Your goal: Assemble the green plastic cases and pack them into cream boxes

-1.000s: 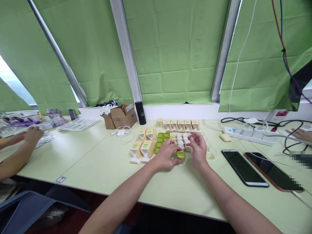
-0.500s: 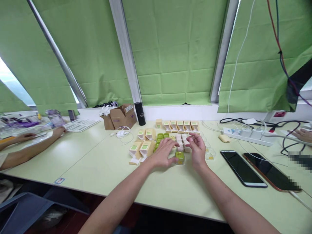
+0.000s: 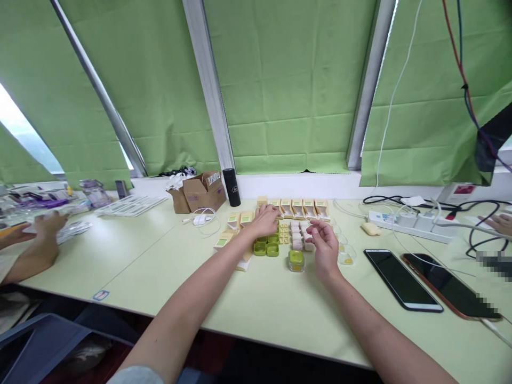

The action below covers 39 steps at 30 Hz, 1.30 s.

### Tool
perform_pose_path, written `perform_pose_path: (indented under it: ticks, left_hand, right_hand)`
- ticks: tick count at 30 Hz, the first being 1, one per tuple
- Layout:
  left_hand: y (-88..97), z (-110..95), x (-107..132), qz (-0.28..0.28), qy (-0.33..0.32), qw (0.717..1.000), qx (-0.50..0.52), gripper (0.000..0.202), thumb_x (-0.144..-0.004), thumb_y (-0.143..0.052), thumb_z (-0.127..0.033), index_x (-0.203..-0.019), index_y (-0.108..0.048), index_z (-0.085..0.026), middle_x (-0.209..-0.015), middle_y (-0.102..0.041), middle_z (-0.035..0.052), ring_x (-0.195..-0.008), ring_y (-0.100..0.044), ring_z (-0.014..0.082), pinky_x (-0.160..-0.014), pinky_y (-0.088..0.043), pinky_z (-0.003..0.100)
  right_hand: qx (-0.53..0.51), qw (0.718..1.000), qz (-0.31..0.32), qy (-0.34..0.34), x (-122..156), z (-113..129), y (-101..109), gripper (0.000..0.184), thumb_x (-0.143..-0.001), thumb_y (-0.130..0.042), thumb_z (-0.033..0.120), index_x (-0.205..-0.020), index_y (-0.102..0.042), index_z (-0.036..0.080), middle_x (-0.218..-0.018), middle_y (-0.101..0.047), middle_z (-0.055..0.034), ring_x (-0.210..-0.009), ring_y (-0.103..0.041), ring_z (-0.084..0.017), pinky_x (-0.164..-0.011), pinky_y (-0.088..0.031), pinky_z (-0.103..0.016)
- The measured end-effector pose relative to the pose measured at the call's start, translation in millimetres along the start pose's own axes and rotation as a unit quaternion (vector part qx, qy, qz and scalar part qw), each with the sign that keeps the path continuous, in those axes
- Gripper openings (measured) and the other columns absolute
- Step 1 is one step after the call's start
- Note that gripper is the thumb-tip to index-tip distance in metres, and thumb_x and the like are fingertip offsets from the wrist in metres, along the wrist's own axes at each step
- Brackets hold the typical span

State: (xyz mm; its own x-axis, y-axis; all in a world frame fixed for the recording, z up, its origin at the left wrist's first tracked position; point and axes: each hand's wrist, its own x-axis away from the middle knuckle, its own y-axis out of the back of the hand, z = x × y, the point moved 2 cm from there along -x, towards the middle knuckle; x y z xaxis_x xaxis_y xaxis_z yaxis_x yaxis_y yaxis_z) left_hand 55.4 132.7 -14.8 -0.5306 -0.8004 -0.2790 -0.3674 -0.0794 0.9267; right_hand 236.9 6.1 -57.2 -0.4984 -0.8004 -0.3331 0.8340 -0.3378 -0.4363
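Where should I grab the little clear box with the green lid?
Probably pinch the box by its left and right walls, coming from the near side: it stands upright, its squarish body offers opposing faces, and white pieces sit behind it.

On our surface (image 3: 152, 277), a lidded container (image 3: 296, 261) sits in front, cups (image 3: 272, 252) behind it to the left, a row of cartons (image 3: 297, 203) farther back. We have the tumbler (image 3: 231, 187) right of the cardboard box (image 3: 203, 196), and two phones (image 3: 403, 280) before the power strip (image 3: 412, 228) at right.

A black cylinder (image 3: 231, 188) stands beside an open cardboard box (image 3: 205, 194) — green blinds (image 3: 294, 90) behind.
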Motion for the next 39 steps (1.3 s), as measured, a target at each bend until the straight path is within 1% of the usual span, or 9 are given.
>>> perform_pose_path:
  ticks: [3, 6, 12, 19, 24, 27, 30, 34, 39]
  left_hand:
    - [-11.5, 9.6, -21.2, 0.031, 0.016, 0.999, 0.002, 0.017, -0.083, -0.063, -0.020, -0.093, -0.077, -0.021, -0.137, -0.063, 0.0148, -0.134, -0.045, 0.0399, -0.115, -0.036, 0.059]
    - [-23.2, 18.5, -36.4, 0.051, 0.040, 0.998, 0.002, 0.014, -0.085, -0.062, -0.025, -0.083, -0.074, -0.018, -0.139, -0.063, 0.0171, -0.130, -0.048, 0.0410, -0.113, -0.036, 0.062]
    - [-38.0, 29.9, -52.4, 0.087, 0.084, 0.992, -0.019, 0.015, -0.083, -0.065, -0.027, -0.091, -0.074, -0.018, -0.133, -0.069, 0.0170, -0.133, -0.049, 0.0403, -0.116, -0.036, 0.060]
    - [-40.6, 38.8, -50.9, 0.113, 0.112, 0.986, -0.040, 0.025, -0.092, -0.057, -0.032, -0.103, -0.074, -0.019, -0.127, -0.073, 0.0160, -0.138, -0.049, 0.0395, -0.120, -0.033, 0.061]
    - [-31.8, 46.4, -43.9, 0.082, 0.097, 0.991, -0.035, 0.030, -0.094, -0.055, -0.030, -0.117, -0.071, -0.019, -0.135, -0.069, 0.0153, -0.135, -0.054, 0.0376, -0.117, -0.040, 0.056]
    - [-24.6, 48.9, -41.1, 0.054, 0.066, 0.996, -0.021, 0.034, -0.097, -0.052, -0.026, -0.125, -0.067, -0.017, -0.145, -0.063, 0.0148, -0.136, -0.055, 0.0330, -0.119, -0.043, 0.048]
    - [-18.1, 48.8, -38.2, 0.028, 0.036, 0.999, -0.007, 0.034, -0.097, -0.050, -0.021, -0.127, -0.066, -0.017, -0.149, -0.059, 0.0141, -0.135, -0.058, 0.0290, -0.118, -0.046, 0.041]
    - [-10.1, 44.9, -29.7, -0.003, -0.002, 1.000, 0.001, 0.033, -0.096, -0.047, -0.013, -0.123, -0.066, -0.015, -0.149, -0.055, 0.0163, -0.129, -0.062, 0.0289, -0.116, -0.050, 0.044]
    - [3.7, 30.2, -5.2, -0.055, -0.035, 0.998, -0.001, 0.043, -0.098, -0.043, -0.012, -0.139, -0.054, -0.016, -0.154, -0.045, 0.0174, -0.133, -0.059, 0.0277, -0.119, -0.049, 0.047]
  right_hand:
    - [0.005, 1.000, 0.005, -0.001, 0.2, -0.7, 0.1, 0.033, -0.079, -0.076, 0.047, -0.101, -0.071, 0.023, -0.088, -0.067, -0.0033, -0.086, -0.060, -0.022, -0.066, -0.050, -0.033]
    - [0.006, 1.000, 0.007, 0.000, -0.1, -1.1, 0.4, 0.033, -0.079, -0.076, 0.048, -0.101, -0.071, 0.023, -0.088, -0.067, -0.0036, -0.086, -0.060, -0.022, -0.066, -0.049, -0.033]
    - [0.007, 1.000, 0.014, -0.002, -0.9, -0.8, 0.4, 0.033, -0.079, -0.075, 0.049, -0.099, -0.071, 0.023, -0.087, -0.068, -0.0038, -0.085, -0.061, -0.022, -0.066, -0.050, -0.033]
    - [0.012, 1.000, 0.013, -0.003, -0.5, -0.3, 0.5, 0.034, -0.079, -0.074, 0.049, -0.099, -0.072, 0.021, -0.088, -0.069, -0.0046, -0.085, -0.062, -0.021, -0.066, -0.051, -0.032]
    - [0.014, 1.000, 0.015, -0.003, -0.8, -0.1, 0.5, 0.034, -0.079, -0.073, 0.049, -0.099, -0.072, 0.021, -0.088, -0.069, -0.0045, -0.085, -0.062, -0.021, -0.066, -0.051, -0.032]
    - [0.017, 1.000, 0.019, 0.000, -1.1, -0.9, 0.6, 0.035, -0.080, -0.073, 0.049, -0.100, -0.072, 0.021, -0.088, -0.069, -0.0045, -0.085, -0.063, -0.021, -0.066, -0.051, -0.032]
    - [0.024, 0.999, 0.023, 0.004, -0.9, -1.8, 0.7, 0.034, -0.081, -0.072, 0.050, -0.100, -0.072, 0.021, -0.089, -0.069, -0.0049, -0.086, -0.063, -0.022, -0.067, -0.051, -0.033]
    - [0.038, 0.998, 0.037, 0.015, 0.3, -1.2, 0.0, 0.033, -0.084, -0.071, 0.051, -0.101, -0.071, 0.022, -0.092, -0.070, -0.0052, -0.088, -0.065, -0.023, -0.070, -0.052, -0.034]
    - [0.048, 0.998, 0.040, 0.024, 0.4, 1.6, -0.2, 0.032, -0.086, -0.068, 0.050, -0.102, -0.070, 0.022, -0.092, -0.070, -0.0049, -0.089, -0.065, -0.023, -0.072, -0.051, -0.035]
